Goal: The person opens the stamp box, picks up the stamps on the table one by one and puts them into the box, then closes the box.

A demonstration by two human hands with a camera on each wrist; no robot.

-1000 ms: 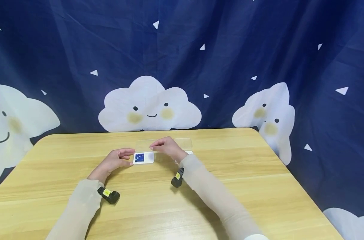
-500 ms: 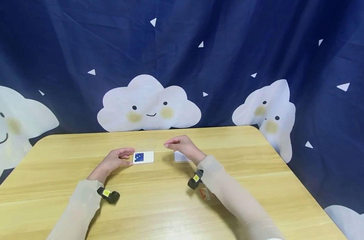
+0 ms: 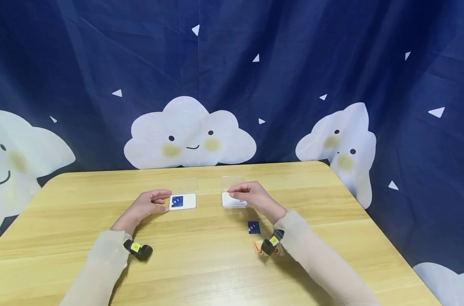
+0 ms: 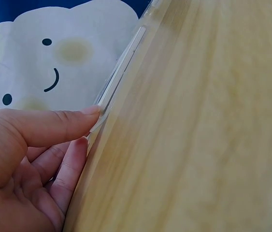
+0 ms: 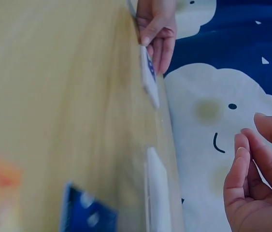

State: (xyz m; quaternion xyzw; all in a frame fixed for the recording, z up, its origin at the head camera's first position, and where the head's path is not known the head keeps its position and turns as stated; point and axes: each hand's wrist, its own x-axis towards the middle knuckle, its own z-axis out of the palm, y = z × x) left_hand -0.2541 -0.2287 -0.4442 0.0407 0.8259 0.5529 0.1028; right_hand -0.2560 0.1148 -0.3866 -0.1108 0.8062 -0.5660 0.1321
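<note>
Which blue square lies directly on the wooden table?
The loose blue square between the right hand and the orange packet; the matching square beside the left hand lies on a white card.

In my head view the left case [image 3: 187, 202] lies flat on the bench [image 3: 201, 255], a thin white oblong with rounded corners, its long sides running from 9 to 3 o'clock. At its 9 o'clock end I see a dark blue square [image 3: 177, 201] with pale marks; the rest of its face is white. Its clear lid [image 3: 186, 185] lies opened at the 12 o'clock edge. The left fingers [image 3: 162, 194] pinch its 9 o'clock end. I have the right case [image 3: 232, 202] at its 3 o'clock, apart, also flat, white on top, with another clear flap [image 3: 232, 182] at 12 o'clock. The right fingers [image 3: 241, 187] partly cover its 1 o'clock corner.
</note>
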